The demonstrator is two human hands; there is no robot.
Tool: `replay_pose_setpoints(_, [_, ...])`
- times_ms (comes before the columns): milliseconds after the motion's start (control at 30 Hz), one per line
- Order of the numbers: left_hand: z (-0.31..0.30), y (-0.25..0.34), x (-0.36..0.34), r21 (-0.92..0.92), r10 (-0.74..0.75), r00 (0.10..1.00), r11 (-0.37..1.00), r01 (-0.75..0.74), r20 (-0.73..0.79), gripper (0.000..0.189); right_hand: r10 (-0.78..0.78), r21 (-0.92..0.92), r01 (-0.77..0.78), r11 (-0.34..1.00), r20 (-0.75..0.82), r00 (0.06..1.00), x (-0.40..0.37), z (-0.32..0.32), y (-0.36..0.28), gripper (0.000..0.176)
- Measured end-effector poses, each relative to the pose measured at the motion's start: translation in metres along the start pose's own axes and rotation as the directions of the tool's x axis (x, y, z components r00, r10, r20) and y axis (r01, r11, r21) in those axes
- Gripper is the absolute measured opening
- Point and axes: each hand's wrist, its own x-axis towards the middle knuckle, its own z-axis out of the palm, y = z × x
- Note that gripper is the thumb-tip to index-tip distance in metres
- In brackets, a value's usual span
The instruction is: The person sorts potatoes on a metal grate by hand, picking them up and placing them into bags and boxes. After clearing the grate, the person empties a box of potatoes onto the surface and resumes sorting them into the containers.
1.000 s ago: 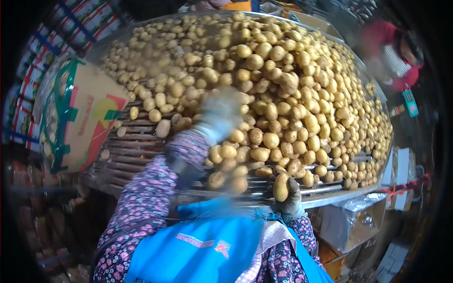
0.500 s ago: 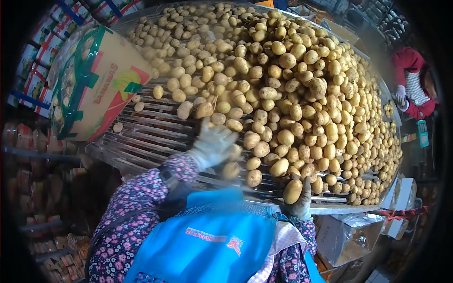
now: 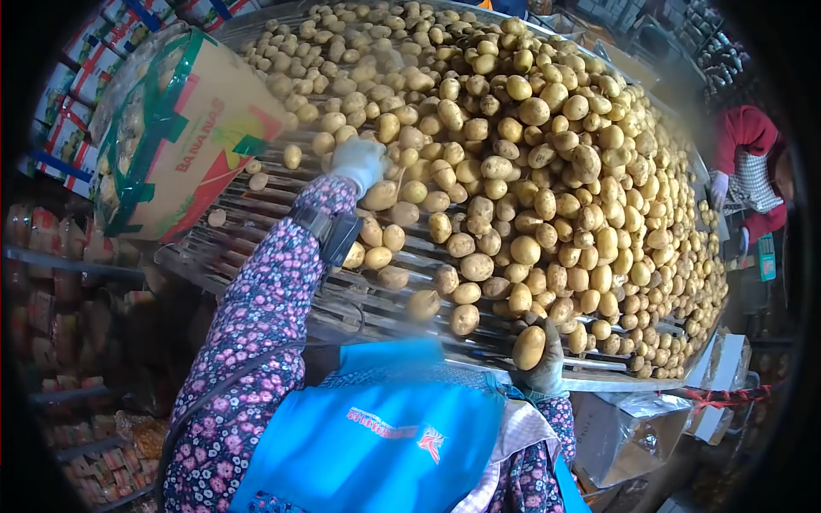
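Observation:
My left hand (image 3: 359, 164), in a pale glove, reaches over the near-left edge of a large heap of potatoes (image 3: 590, 162). Its back faces me and its fingers are hidden, right among the potatoes. Several loose potatoes (image 3: 376, 258) lie by the left forearm on the slatted table (image 3: 274, 175). Low at the front edge, my right hand (image 3: 549, 369), also gloved, is closed around one large oval potato (image 3: 529, 348). Its thumb shows upright beside the potato.
A bananas carton (image 3: 205, 120) with green tape stands at the table's left end. Another person in red sleeves (image 3: 742, 137) is at the far right, near a green-cased scale (image 3: 766, 258). Below the front edge is an open cardboard box (image 3: 633, 436) with plastic lining.
My left hand has moved forward and left, further over the heap, and several potatoes now lie near its forearm. My right hand stays in place with its potato.

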Motion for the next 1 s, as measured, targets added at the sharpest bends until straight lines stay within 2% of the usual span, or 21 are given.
replay_pose_setpoints(67, [-0.022,0.008,0.016,0.097,-0.018,0.959,0.995,-0.01,0.282,0.042,0.008,0.061,-0.01,0.998,0.033,0.999,0.006,-0.01,0.005,0.043])
replay_pose_setpoints(100, [-0.007,-0.005,0.018,0.098,-0.017,0.959,0.995,-0.012,0.284,0.042,0.008,0.063,-0.01,0.998,0.031,0.999,0.006,-0.01,0.004,0.043])
replay_pose_setpoints(133, [0.019,-0.029,0.018,-0.313,-0.051,0.993,0.946,0.083,0.11,0.035,0.023,0.057,-0.027,0.998,0.057,0.998,0.006,-0.009,0.003,0.041])
replay_pose_setpoints(167, [0.033,-0.042,0.019,-0.677,-0.151,0.988,0.731,0.087,-0.036,0.029,0.038,0.056,-0.043,0.998,0.082,0.996,0.005,-0.008,0.004,0.04])
replay_pose_setpoints(200, [0.022,-0.038,0.012,-0.852,-0.306,0.949,0.476,0.216,0.07,0.027,0.039,0.066,-0.044,0.997,0.077,0.996,0.005,-0.008,0.005,0.04])
replay_pose_setpoints(233, [0.047,-0.071,0.018,-0.913,-0.127,0.984,0.403,-0.065,-0.126,0.026,0.034,0.058,-0.038,0.998,0.068,0.997,0.006,-0.009,0.005,0.04])
replay_pose_setpoints(267, [0.025,-0.058,0.002,-0.997,-0.197,0.98,0.074,0.004,-0.011,0.025,0.03,0.047,-0.033,0.998,0.06,0.998,0.006,-0.009,0.005,0.04])
replay_pose_setpoints(300, [0.0,-0.042,-0.016,-0.962,-0.227,0.966,-0.268,0.056,0.12,0.024,0.031,0.049,-0.034,0.998,0.059,0.998,0.006,-0.01,0.005,0.04])
replay_pose_setpoints(333, [0.004,-0.041,-0.019,-0.962,-0.229,0.966,-0.266,0.057,0.121,0.024,0.017,0.02,-0.018,1.0,0.048,0.999,0.006,-0.01,0.006,0.04])
replay_pose_setpoints(400, [0.011,-0.038,-0.022,-0.886,-0.39,0.897,-0.464,0.003,0.207,0.021,0.001,-0.012,-0.001,1.0,0.039,0.999,0.006,-0.009,0.006,0.04])
replay_pose_setpoints(433, [0.012,-0.037,-0.022,-0.885,-0.39,0.897,-0.466,0.002,0.207,0.021,0.018,-0.006,-0.018,1.0,0.041,0.999,0.005,-0.009,0.005,0.039])
replay_pose_setpoints(500, [0.006,-0.029,-0.023,-0.959,-0.34,0.901,-0.179,0.218,0.269,0.02,0.03,-0.002,-0.03,1.0,0.043,0.999,0.004,-0.011,0.003,0.039])
replay_pose_setpoints(533, [0.024,-0.021,-0.015,-0.971,-0.395,0.891,-0.168,0.169,0.224,0.021,0.032,0.04,-0.034,0.999,0.055,0.998,0.005,-0.013,0.004,0.04])
replay_pose_setpoints(567, [0.03,-0.028,-0.009,-0.982,-0.205,0.975,0.152,0.113,0.08,0.03,0.033,0.084,-0.038,0.996,0.067,0.997,0.006,-0.014,0.005,0.041])
replay_pose_setpoints(633, [0.054,-0.01,0.008,-0.933,-0.073,0.979,0.323,-0.159,-0.192,0.044,0.032,0.097,-0.039,0.995,0.07,0.997,0.006,-0.016,0.007,0.042])
replay_pose_setpoints(667, [0.014,0.016,0.001,-0.749,-0.047,0.999,0.662,0.035,0.005,0.047,0.033,0.107,-0.04,0.993,0.075,0.997,0.007,-0.017,0.007,0.042])
replay_pose_setpoints(700, [-0.031,0.044,-0.008,-0.413,-0.1,0.975,0.894,0.174,0.196,0.051,0.031,0.108,-0.039,0.993,0.074,0.997,0.006,-0.016,0.006,0.042])
replay_pose_setpoints(733, [-0.035,0.054,-0.001,-0.206,-0.086,0.971,0.969,0.133,0.224,0.052,0.03,0.099,-0.036,0.994,0.062,0.998,0.006,-0.013,0.005,0.042])
replay_pose_setpoints(833, [-0.008,0.063,0.022,-0.132,-0.035,0.986,0.99,0.056,0.163,0.05,0.025,0.072,-0.029,0.997,0.058,0.998,0.004,-0.013,0.004,0.043])
replay_pose_setpoints(967, [-0.011,0.068,0.028,-0.118,-0.075,0.983,0.988,0.096,0.165,0.047,0.008,0.019,-0.01,1.0,0.092,0.996,0.005,-0.014,0.004,0.044])
replay_pose_setpoints(1000, [-0.01,0.065,0.027,-0.182,-0.054,0.989,0.98,0.079,0.14,0.046,0.004,0.045,-0.007,0.999,0.051,0.999,0.004,-0.012,0.005,0.045])
